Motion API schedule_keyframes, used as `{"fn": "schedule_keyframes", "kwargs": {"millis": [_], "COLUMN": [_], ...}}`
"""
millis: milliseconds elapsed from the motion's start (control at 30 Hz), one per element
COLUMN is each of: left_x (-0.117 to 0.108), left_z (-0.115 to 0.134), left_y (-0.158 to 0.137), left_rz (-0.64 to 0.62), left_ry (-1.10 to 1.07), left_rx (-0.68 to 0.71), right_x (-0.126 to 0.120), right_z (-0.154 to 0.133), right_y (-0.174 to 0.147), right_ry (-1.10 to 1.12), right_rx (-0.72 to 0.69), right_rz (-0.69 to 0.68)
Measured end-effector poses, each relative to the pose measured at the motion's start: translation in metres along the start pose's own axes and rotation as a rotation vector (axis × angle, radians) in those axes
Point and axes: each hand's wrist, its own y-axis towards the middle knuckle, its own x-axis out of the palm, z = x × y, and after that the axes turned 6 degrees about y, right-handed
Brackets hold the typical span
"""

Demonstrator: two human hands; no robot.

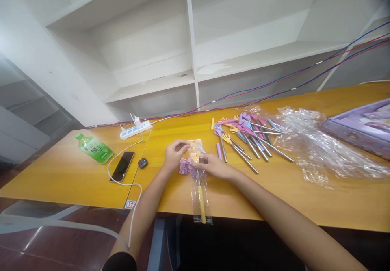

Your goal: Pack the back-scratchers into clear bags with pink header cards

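A yellow back scratcher (pixel 201 204) with a metal shaft lies inside a narrow clear plastic bag (pixel 208 206), its hand-shaped head away from me and its handle reaching past the table's front edge. My right hand (pixel 215 166) grips bag and scratcher together just below the head, thumb on top. My left hand (pixel 175 155) is closed, its thumb and fingertips pinched at the bag's upper left edge. Small purple printed cards (pixel 184 167) lie on the table beneath and beside the bag. To the right is a pile of loose back scratchers (pixel 243 135) in yellow, pink, purple and blue.
Clear plastic bags (pixel 307 141) lie heaped at the right, beside a purple box (pixel 353 128). On the left are a green tea bottle (pixel 94 149), a phone (pixel 122 166), a small black case (pixel 142 163) and a power strip (pixel 135 130) with a white cable.
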Motion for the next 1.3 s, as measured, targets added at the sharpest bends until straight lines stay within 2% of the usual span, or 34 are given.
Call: {"fn": "schedule_keyframes", "kwargs": {"millis": [267,367,567,633,700,767,833,900,1033,1300], "left_x": [-0.001,0.0,0.004,0.004,0.004,0.002,0.002,0.002,0.006,0.009], "left_z": [-0.006,-0.011,-0.016,-0.016,-0.017,-0.017,-0.017,-0.016,-0.011,-0.001], "left_y": [0.0,0.001,0.005,0.006,0.008,0.009,0.009,0.008,0.004,-0.002], "left_rz": [0.009,0.049,0.1,0.132,0.164,0.181,0.18,0.172,0.156,0.081], "left_ry": [0.121,0.124,-0.147,-0.224,-0.267,-0.295,-0.312,-0.309,-0.23,-0.138], "left_rx": [0.03,0.02,-0.074,-0.114,-0.138,-0.148,-0.155,-0.165,-0.16,-0.093], "right_x": [0.0,0.001,0.004,-0.001,-0.011,-0.023,-0.034,-0.038,-0.031,-0.029], "right_z": [0.007,0.009,0.014,0.016,0.017,0.02,0.022,0.025,0.032,0.041], "right_y": [0.002,0.002,0.003,0.004,0.006,0.007,0.007,0.008,0.012,0.023], "right_ry": [-0.091,-0.127,-0.189,-0.229,-0.335,-0.542,-0.76,-0.896,-1.013,-1.013], "right_rx": [-0.024,-0.034,-0.015,0.016,-0.011,-0.095,-0.166,-0.204,-0.208,-0.119], "right_rz": [0.014,-0.012,-0.101,-0.06,0.084,0.272,0.377,0.374,0.298,0.293]}}
